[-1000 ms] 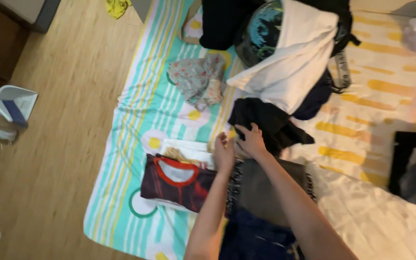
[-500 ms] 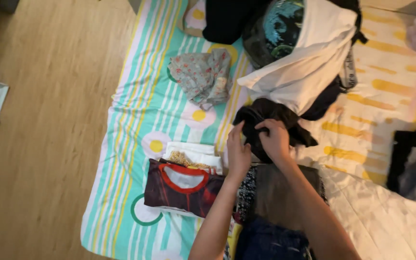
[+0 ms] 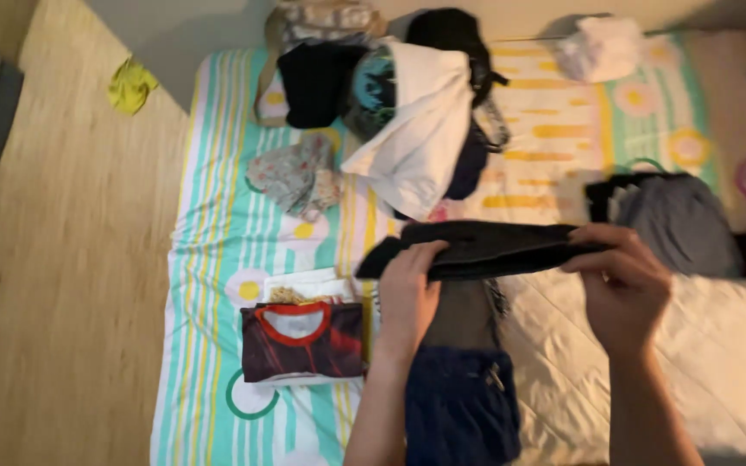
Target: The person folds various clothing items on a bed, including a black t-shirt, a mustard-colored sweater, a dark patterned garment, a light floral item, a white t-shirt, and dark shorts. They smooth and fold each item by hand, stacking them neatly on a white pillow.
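Left hand [image 3: 409,289] and right hand [image 3: 623,289] stretch black garment [image 3: 485,246] above folded red-collared shirt [image 3: 302,341].

Left hand [image 3: 409,289] and right hand [image 3: 622,280] raised apart, fingers pinched closed.

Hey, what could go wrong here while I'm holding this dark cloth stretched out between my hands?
The left hand and right hand pinch only the ends of the dark folded garment, so its middle may sag and unfold. Lowered carelessly, it might land askew on the folded dark blue garment or nudge the folded red-collared shirt beside it.
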